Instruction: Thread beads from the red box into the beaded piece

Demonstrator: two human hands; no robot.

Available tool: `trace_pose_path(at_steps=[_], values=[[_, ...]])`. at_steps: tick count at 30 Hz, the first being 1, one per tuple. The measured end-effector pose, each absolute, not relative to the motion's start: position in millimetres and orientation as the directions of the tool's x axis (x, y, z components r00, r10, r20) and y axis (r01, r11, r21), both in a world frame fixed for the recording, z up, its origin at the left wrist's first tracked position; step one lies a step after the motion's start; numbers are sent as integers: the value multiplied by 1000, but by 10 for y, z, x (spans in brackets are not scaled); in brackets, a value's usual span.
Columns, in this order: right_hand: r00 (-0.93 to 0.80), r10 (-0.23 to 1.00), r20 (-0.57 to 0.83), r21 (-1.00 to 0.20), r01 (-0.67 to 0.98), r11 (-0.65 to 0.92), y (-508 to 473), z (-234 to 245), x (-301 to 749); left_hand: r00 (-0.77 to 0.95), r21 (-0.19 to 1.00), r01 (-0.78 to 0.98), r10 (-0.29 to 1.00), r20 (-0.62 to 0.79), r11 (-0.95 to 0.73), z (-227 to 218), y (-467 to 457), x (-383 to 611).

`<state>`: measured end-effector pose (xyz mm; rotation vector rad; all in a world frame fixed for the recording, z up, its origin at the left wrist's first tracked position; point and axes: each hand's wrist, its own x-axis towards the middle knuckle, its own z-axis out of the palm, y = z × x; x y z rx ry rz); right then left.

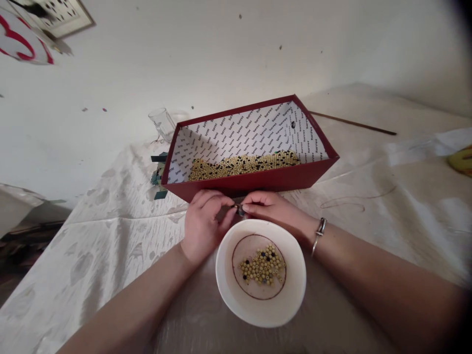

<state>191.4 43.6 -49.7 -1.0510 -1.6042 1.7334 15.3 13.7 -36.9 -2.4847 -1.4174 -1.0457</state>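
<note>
My left hand (208,216) and my right hand (267,205) meet at the fingertips, between the bowl and the box. Both pinch a small dark rounded piece (240,210), too small to identify. Just below them stands a white bowl (224,290) with a dark red ring inside, holding many pale yellow beads (261,265) and a few dark ones. Behind my hands is a deep red box (250,183), lined with printed white paper. A thick layer of yellow and black beads (243,166) covers its bottom.
Left of the box are a clear glass (161,122) and a dark green object (158,177). A thin brown stick (354,123) lies behind its right side. A loose thread (342,204) curls on the patterned white tablecloth (121,241). A yellowish item (460,161) sits at the right edge.
</note>
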Motion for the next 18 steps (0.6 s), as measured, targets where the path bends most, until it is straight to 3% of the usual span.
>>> trace_pose_path(at_steps=[12, 18], values=[[-572, 814, -102, -987, 159, -12, 441, -529, 1905, 436, 234, 747, 725, 533, -622, -323, 97, 179], [-554, 820, -145, -987, 138, -81, 417, -489, 1873, 396, 213, 789, 743, 540, -576, -318, 110, 155]])
